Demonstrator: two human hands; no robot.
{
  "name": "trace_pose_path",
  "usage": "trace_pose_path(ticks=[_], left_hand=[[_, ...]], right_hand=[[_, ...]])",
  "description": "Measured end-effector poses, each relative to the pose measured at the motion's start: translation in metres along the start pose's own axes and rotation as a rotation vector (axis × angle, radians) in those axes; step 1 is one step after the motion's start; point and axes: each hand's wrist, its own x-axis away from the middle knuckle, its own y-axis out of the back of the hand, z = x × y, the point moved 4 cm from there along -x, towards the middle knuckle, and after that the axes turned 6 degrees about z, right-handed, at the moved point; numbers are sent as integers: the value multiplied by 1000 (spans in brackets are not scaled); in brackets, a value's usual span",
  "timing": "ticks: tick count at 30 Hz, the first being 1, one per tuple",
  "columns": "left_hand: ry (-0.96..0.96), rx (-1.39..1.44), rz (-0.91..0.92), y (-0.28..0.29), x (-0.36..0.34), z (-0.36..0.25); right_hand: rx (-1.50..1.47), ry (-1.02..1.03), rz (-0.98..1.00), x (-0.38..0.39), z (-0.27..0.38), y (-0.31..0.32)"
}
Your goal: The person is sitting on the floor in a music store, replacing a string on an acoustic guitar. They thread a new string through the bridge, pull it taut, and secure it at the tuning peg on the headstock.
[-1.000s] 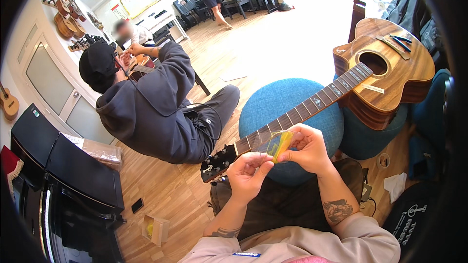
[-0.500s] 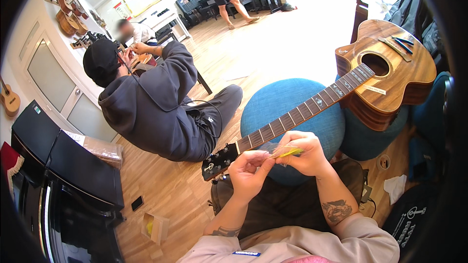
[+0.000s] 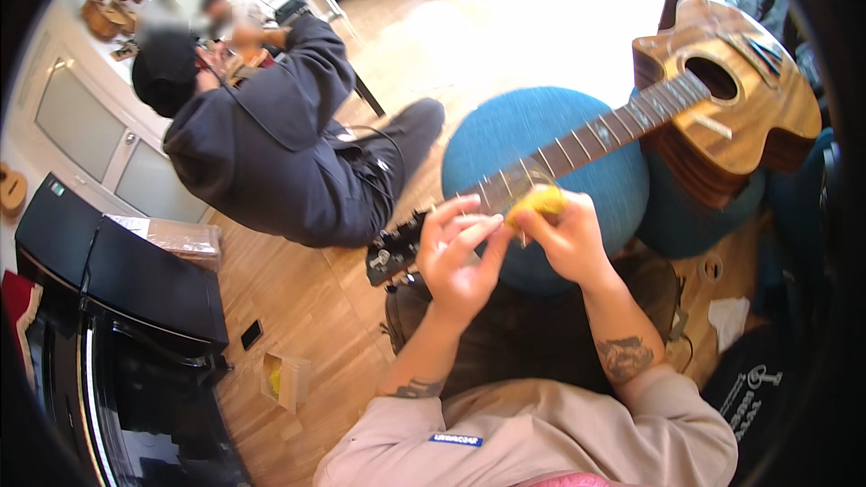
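Working over the near edge of a round blue stool (image 3: 541, 122), the person has both hands up before the chest. Right hand (image 3: 570, 236): grip pinched on a small yellow piece (image 3: 539, 205), bunched and motion-blurred, a thin pale loop rising above it. Left hand (image 3: 462, 257): fingers part-spread, tips just beside the yellow piece's left end; too blurred to tell whether thumb and finger meet on anything. Beyond the hands lies an acoustic guitar (image 3: 758, 122), neck slanting across the stool, headstock (image 3: 394, 251) past the stool's left edge, body over a second blue stool (image 3: 699, 224) at right. Dark-handled tools (image 3: 765, 56) rest on the guitar top near the bridge. No strings made out over the sound hole (image 3: 713, 78). Progress, as judged: the yellow piece is in hand, but its handling looks unfinished, the piece bunched and not yet spread out or set down; whether any wrapping is off cannot be told. On the floor at left, an open carton (image 3: 287, 383) with something yellow inside; a dark phone (image 3: 253, 334) near its upper left corner.
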Motion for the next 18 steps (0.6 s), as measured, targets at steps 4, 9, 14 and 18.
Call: trace_pose_path(ticks=[4, 9, 14, 18], left_hand=[[183, 108, -19, -5, 1, 4], [215, 105, -12, -8, -4, 4], [154, 57, 16, -11, -4, 8], [276, 191, 1, -11, -7, 5]], right_hand=[[-255, -67, -35, 0, -14, -5], [-219, -115, -39, 1, -21, -1], [-162, -107, -27, 0, -29, 4], [-213, -72, 12, -1, -23, -1]])
